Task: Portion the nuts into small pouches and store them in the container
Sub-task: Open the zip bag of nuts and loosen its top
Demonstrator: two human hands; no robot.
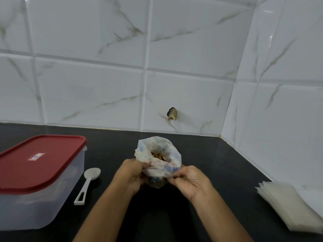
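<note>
A white and blue plastic bag (158,151) stands open at the middle of the black counter, with brown nuts (158,155) showing in its mouth. My left hand (131,173) pinches the bag's near rim on the left side. My right hand (189,180) pinches the same rim on the right. A clear plastic container (35,206) with a red lid (38,161) sits shut at the left. A stack of small clear pouches (286,203) lies at the right edge of the counter. The bag's lower part is hidden behind my hands.
A white plastic spoon (88,182) lies on the black counter (218,163) between the container and my left hand. White marble-look tiles form the back and right walls, meeting in a corner at the far right. A small dark chip (172,114) marks the back wall.
</note>
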